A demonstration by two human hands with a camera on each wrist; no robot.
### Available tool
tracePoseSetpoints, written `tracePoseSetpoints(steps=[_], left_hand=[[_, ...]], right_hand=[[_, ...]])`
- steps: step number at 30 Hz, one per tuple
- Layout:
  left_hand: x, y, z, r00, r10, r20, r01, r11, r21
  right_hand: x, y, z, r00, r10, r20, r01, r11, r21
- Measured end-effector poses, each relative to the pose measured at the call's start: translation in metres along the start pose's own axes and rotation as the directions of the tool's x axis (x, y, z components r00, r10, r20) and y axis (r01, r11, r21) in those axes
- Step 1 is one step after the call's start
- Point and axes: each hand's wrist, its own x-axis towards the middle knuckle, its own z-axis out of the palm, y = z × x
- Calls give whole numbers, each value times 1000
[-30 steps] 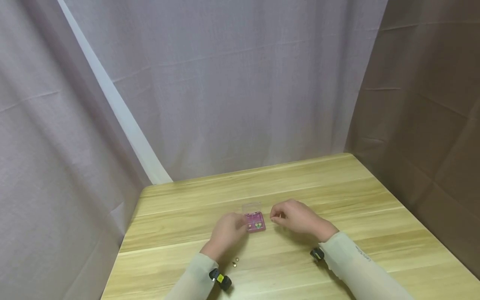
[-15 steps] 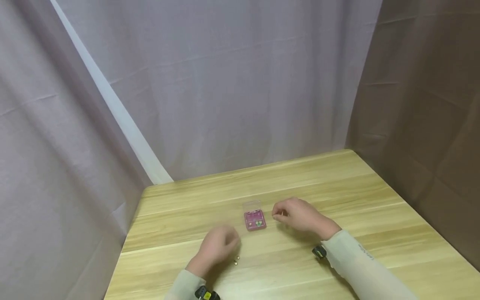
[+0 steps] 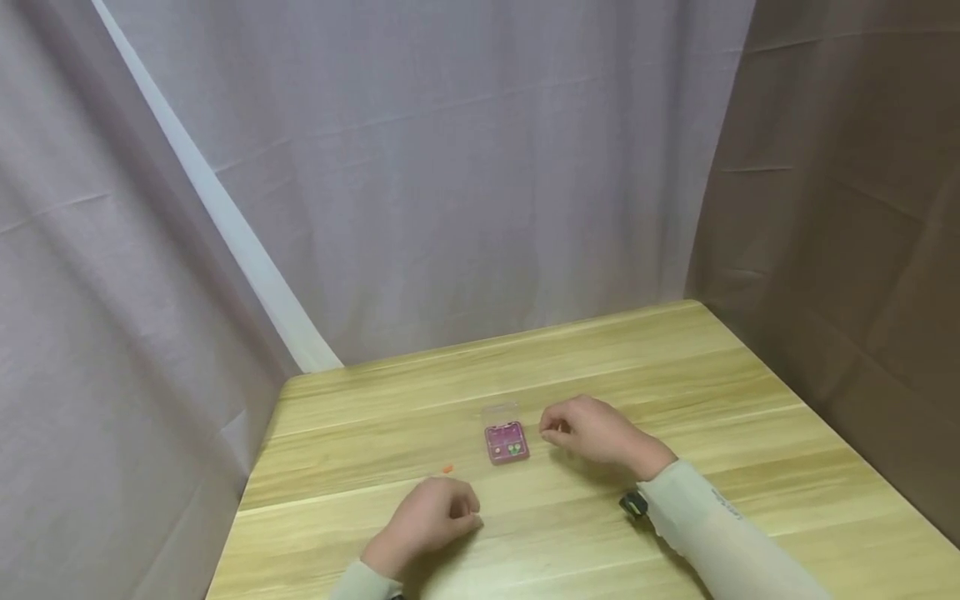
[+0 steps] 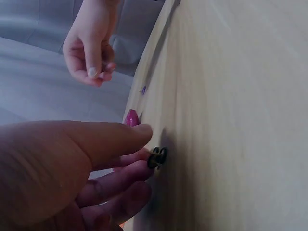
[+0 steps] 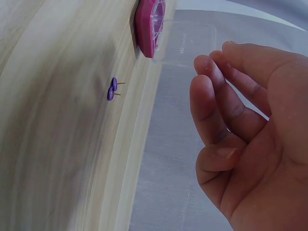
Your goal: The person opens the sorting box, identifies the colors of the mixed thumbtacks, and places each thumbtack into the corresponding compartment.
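Note:
My left hand (image 3: 429, 518) is low over the table, left of centre. In the left wrist view its thumb and fingers are spread apart right at a pair of small dark-looking tacks (image 4: 157, 157), which the hand hides in the head view. My right hand (image 3: 594, 431) hovers beside a small pink box (image 3: 510, 460), its fingers loosely curled with nothing between them. Box compartments hold green tacks (image 3: 513, 449) and a pale one (image 3: 497, 451), and the clear lid (image 3: 500, 412) is flipped back. Below the right hand lie two purple thumbtacks (image 5: 113, 88), pins outward.
A small orange piece (image 3: 447, 468) lies on the wooden table (image 3: 360, 442), just beyond the left hand. Grey curtains (image 3: 450, 183) hang behind the table and a brown one (image 3: 840, 217) along the right side.
My left hand has drawn back from the pink box toward the near left and now covers the two gold-coloured tacks. The orange piece has come into view. My right hand has stayed nearly still.

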Motion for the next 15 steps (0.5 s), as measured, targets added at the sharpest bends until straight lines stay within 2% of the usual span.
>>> tracePoseSetpoints(steps=[5,15], left_hand=[[-2,3,1,999,24,-29,-23,999,37],[-3,1,3,999,40,-30,-39,999,34]], right_hand=[[2,-2,0,1000,-1,7,1,1000,1],[2,-4,0,1000,2,11,-2,1000,13]])
